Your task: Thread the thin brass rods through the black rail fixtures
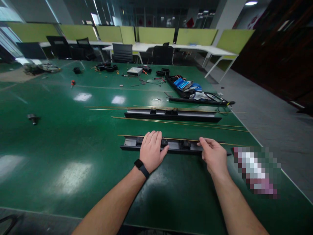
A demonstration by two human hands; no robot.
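Observation:
A long black rail with a silvery inner channel (174, 144) lies across the green table in front of me. My left hand (152, 148) rests over it with fingers stretched forward and thumb apart, next to a black block (139, 141) in the channel. Another black block (185, 144) sits farther right. A thin brass-coloured rod (128, 135) runs along the rail's far edge and past both ends. Near the right end, my right hand (213, 153) pinches this rod between thumb and fingertips. The left palm hides part of the rail.
Beyond lie a second black rail (171, 116) and several thin rods (186, 122). A black tray of parts and blue packs (182, 84) stands at the back right. A small metal tool (32, 118) is at left, a pixelated item (255, 171) at right.

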